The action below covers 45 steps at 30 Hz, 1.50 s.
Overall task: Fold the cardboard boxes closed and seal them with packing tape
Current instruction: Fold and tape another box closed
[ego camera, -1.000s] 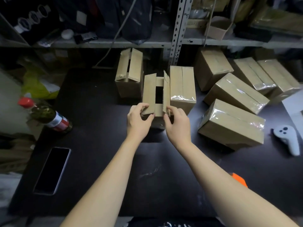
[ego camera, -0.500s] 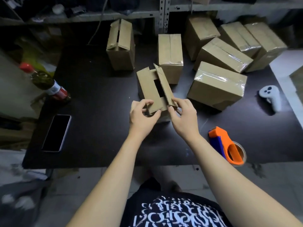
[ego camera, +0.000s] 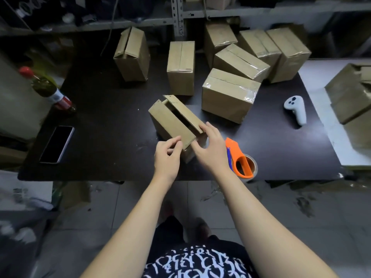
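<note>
A small cardboard box (ego camera: 170, 121) lies near the front edge of the dark table (ego camera: 112, 117), its two long top flaps partly closed with a dark gap between them. My left hand (ego camera: 167, 155) pinches the near corner of the left flap between thumb and fingers. My right hand (ego camera: 210, 149) lies with straight fingers against the near end of the right flap. An orange tape dispenser (ego camera: 241, 161) with a roll of packing tape sits just right of my right hand. Another untaped box (ego camera: 131, 55) stands at the back left.
Several taped boxes (ego camera: 228, 95) cluster at the back middle and right. A white controller (ego camera: 296, 109) lies at the right, a phone (ego camera: 57, 144) and a red-capped bottle (ego camera: 50, 91) at the left. More cardboard (ego camera: 351, 97) rests on a white surface far right. Shelving runs behind.
The box has been pulled closer to the table's front edge and turned, its flaps folded lower. The view has tipped further down, bringing the tape dispenser fully into sight.
</note>
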### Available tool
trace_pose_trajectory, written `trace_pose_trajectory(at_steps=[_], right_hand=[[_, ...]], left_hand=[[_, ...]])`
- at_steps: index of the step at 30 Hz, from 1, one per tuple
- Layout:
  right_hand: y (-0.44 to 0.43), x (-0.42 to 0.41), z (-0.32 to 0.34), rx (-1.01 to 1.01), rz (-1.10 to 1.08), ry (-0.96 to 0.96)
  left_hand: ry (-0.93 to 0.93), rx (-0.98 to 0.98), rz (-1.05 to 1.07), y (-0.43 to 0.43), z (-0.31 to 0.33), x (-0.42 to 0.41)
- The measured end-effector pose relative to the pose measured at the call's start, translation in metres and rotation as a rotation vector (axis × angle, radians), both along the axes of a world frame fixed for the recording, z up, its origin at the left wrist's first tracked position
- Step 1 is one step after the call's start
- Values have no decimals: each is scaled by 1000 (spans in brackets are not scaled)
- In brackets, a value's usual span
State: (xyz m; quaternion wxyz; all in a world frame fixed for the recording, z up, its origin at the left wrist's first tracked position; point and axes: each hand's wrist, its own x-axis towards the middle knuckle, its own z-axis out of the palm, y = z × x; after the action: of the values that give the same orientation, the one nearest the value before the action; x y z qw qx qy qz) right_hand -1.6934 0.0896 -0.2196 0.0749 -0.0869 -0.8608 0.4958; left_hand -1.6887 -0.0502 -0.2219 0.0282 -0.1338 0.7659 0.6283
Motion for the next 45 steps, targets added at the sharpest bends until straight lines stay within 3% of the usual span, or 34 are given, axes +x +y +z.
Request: trace_pose_trajectory(at_steps=[5, 17, 24, 28, 32, 34, 36, 39, 45], right_hand=[[5, 7, 0, 42, -27, -69], [21, -2, 10, 157, 116, -143], [22, -9, 12, 84, 93, -194], [22, -11, 13, 51, 125, -211], [24, -6, 17, 116, 184, -216], [21, 0, 11, 68, 118, -156], [20, 6, -3, 72, -111, -122], [26, 14, -24, 352, -383, -213], [39, 31, -40, 543, -419, -437]], left_hand=[[-34, 122, -70, 5, 5, 14], [-13, -21, 149, -42, 5, -28], [41, -3, 92, -53, 2, -36], [45, -153, 180, -60, -2, -36], [107, -277, 15, -66, -6, -37], [92, -325, -10, -65, -9, -39], [80, -357, 2, -64, -13, -40], [78, -399, 7, -62, -16, -42], [33, -447, 12, -53, -14, -45]])
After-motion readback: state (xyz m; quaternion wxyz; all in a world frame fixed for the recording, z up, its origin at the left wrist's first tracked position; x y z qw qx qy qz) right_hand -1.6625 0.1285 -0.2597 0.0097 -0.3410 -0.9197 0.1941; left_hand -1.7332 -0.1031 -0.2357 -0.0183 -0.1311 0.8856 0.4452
